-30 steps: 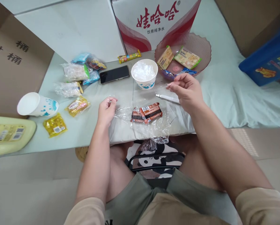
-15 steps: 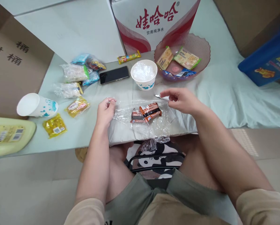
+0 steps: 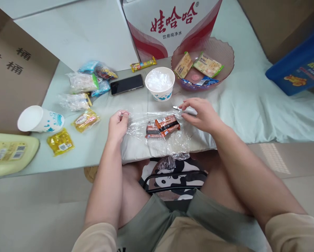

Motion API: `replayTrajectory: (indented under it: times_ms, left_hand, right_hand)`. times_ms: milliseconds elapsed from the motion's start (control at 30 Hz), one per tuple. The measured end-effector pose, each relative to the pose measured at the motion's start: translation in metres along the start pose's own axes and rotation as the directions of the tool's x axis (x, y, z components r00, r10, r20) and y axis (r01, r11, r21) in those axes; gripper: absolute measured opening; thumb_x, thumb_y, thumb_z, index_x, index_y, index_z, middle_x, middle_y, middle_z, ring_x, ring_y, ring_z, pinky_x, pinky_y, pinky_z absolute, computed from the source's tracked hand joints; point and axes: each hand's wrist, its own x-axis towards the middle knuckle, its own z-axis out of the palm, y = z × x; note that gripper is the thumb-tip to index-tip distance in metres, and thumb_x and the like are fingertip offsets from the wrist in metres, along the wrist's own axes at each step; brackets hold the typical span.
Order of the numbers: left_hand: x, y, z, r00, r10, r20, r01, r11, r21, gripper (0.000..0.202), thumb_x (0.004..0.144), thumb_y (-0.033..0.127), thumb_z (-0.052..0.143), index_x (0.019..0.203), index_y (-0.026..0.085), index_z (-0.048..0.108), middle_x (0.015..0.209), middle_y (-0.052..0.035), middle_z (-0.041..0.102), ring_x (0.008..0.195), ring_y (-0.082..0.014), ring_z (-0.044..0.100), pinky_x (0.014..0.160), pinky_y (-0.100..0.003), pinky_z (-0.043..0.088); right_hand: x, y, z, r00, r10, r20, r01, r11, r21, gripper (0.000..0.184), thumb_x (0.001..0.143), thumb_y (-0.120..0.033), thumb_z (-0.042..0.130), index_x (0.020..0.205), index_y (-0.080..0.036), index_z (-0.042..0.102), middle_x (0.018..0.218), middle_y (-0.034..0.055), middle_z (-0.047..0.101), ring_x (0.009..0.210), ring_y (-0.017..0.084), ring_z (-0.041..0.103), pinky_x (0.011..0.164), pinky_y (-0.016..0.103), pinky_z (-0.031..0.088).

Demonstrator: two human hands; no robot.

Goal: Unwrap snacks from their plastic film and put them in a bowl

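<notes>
My left hand [image 3: 118,124] pinches the left edge of a sheet of clear plastic wrap [image 3: 138,127], which lies spread over the table's front edge. On the wrap rest two brown-red wrapped snack bars [image 3: 167,125], one partly over the other. My right hand [image 3: 202,113] hovers at the wrap's right edge, its thumb and forefinger apart and nothing seen between them. Just under its fingers is a small dark tool with a shiny metal tip [image 3: 176,107]; its kind is unclear. Behind the wrap stands a paper cup lined with clear plastic [image 3: 160,93].
A pink bowl [image 3: 229,66] holds cracker packs. A phone [image 3: 127,84], a yellow snack stick [image 3: 143,64] and several snack packets [image 3: 81,82] lie left of it. Another paper cup [image 3: 48,119] lies tipped near a pale yellow jug [image 3: 13,152]. Boxes [image 3: 172,31] line the back.
My right hand has shifted slightly left and its thumb and forefinger have come to the wrap's upper right edge. My left hand stays in place. The view has moved slightly.
</notes>
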Motion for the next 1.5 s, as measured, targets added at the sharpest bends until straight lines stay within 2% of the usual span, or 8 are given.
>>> replayTrajectory:
  times_ms: [233,333,467,567,700,1033,1300,1500]
  left_hand:
    - [-0.001,0.002,0.0,1.0,-0.015,0.001,0.015,1.0,-0.007,0.013,0.089,0.016,0.054,0.08,0.016,0.064,0.054,0.0052,0.041,0.049,-0.01,0.031,0.049,-0.024,0.022]
    - [-0.001,0.003,-0.001,1.0,0.001,-0.007,-0.001,1.0,-0.006,0.014,0.088,0.015,0.054,0.079,0.016,0.064,0.056,0.0044,0.043,0.051,-0.01,0.033,0.05,-0.024,0.024]
    - [-0.002,0.002,-0.002,1.0,0.007,-0.004,-0.007,1.0,0.002,0.014,0.088,0.016,0.054,0.078,0.017,0.065,0.055,0.0044,0.042,0.05,-0.01,0.032,0.05,-0.024,0.023]
    - [-0.002,0.0,-0.002,1.0,0.025,0.004,-0.025,1.0,0.005,0.014,0.088,0.017,0.054,0.079,0.017,0.065,0.056,0.004,0.044,0.049,-0.0098,0.033,0.049,-0.024,0.023]
    - [0.0,-0.003,-0.002,1.0,0.013,0.013,-0.013,1.0,0.003,0.014,0.089,0.019,0.054,0.081,0.017,0.065,0.055,0.0045,0.042,0.048,-0.01,0.033,0.048,-0.024,0.022]
    - [0.0,-0.002,-0.003,1.0,0.02,0.007,-0.02,1.0,0.011,0.013,0.088,0.019,0.055,0.08,0.018,0.065,0.054,0.0045,0.04,0.048,-0.0104,0.032,0.048,-0.024,0.022]
    - [-0.001,0.003,-0.002,1.0,-0.022,0.001,0.022,1.0,-0.016,0.014,0.088,0.018,0.054,0.079,0.017,0.065,0.054,0.0039,0.042,0.048,-0.0101,0.033,0.047,-0.024,0.022]
    - [-0.002,0.004,-0.002,1.0,-0.015,0.007,0.015,1.0,-0.02,0.014,0.087,0.018,0.054,0.079,0.017,0.066,0.053,0.004,0.043,0.047,-0.01,0.034,0.046,-0.023,0.023]
  right_hand:
    - [-0.004,0.008,0.003,0.993,-0.057,0.103,0.059,0.998,-0.022,0.053,0.079,-0.038,0.068,0.13,-0.023,0.064,0.14,0.0124,0.064,0.139,0.038,0.05,0.114,0.059,0.037]
    - [-0.006,0.012,0.004,0.991,-0.058,0.119,0.063,0.997,-0.037,0.06,0.075,-0.032,0.067,0.134,-0.024,0.063,0.146,0.0119,0.06,0.143,0.038,0.047,0.114,0.06,0.038]
    - [-0.004,0.016,0.006,0.998,-0.05,0.042,0.053,0.996,-0.075,0.031,0.075,-0.021,0.062,0.105,-0.023,0.071,0.132,0.0105,0.069,0.132,0.035,0.057,0.113,0.056,0.041]
    - [0.0,0.015,0.005,0.999,-0.042,0.016,0.043,0.996,-0.074,0.007,0.075,-0.018,0.061,0.081,-0.023,0.063,0.113,0.0095,0.074,0.113,0.032,0.065,0.104,0.052,0.046]
    - [0.003,0.01,0.001,1.0,0.016,-0.02,-0.017,0.998,-0.053,0.01,0.073,-0.016,0.06,0.073,-0.023,0.053,0.103,0.0094,0.073,0.101,0.03,0.065,0.094,0.047,0.048]
    - [-0.001,-0.005,-0.005,0.998,0.06,0.029,-0.066,0.961,0.268,0.025,0.072,-0.025,0.063,0.064,-0.022,0.039,0.111,0.0095,0.072,0.102,0.026,0.065,0.094,0.045,0.048]
    - [-0.007,-0.012,-0.018,0.983,0.14,0.115,-0.181,0.782,0.597,0.046,0.076,-0.053,0.079,0.068,-0.021,0.047,0.104,0.0079,0.072,0.107,0.025,0.066,0.098,0.045,0.05]
    - [-0.002,-0.016,-0.006,0.958,0.286,-0.021,-0.166,0.614,0.772,0.056,0.074,-0.073,0.077,0.078,-0.024,0.049,0.08,-0.0006,0.067,0.079,0.016,0.068,0.084,0.038,0.057]
